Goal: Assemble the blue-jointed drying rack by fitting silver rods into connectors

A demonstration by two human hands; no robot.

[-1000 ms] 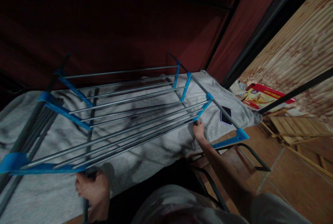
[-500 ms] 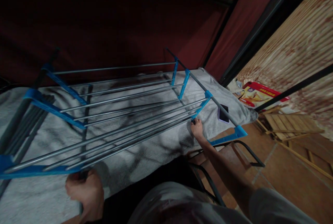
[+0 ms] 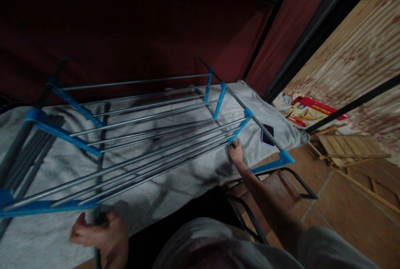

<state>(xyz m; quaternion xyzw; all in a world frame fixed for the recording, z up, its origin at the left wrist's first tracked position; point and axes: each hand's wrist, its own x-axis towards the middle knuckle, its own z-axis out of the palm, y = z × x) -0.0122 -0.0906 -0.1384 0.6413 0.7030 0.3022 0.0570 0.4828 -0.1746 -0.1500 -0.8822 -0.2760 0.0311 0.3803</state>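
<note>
A metal rack [image 3: 150,152] of several thin grey rods, dark tubes and blue plastic brackets, like a shoe or drying rack, lies across a grey blanket [image 3: 187,181]. My left hand [image 3: 104,233] is at the near end of a dark tube on the rack's left side. Its fingers are loosened and stretched out, with the tube passing against the palm. Farther right, my right hand [image 3: 236,152] is closed on the rack's dark tube end, just below a blue bracket [image 3: 239,131]. The fingertips there are partly hidden.
Loose grey tubes [image 3: 34,148] lie at the left. A phone [image 3: 268,135] rests on the blanket at right. Beyond are a red box [image 3: 312,110], a folded wooden piece [image 3: 353,152] and a dark-framed chair [image 3: 281,183]. A dark red wall [image 3: 140,31] stands behind.
My left hand has loosened from a curled grip, its fingers now extended, and sits slightly lower on the tube. My right hand stays at the same spot. The rack has shifted very slightly left.
</note>
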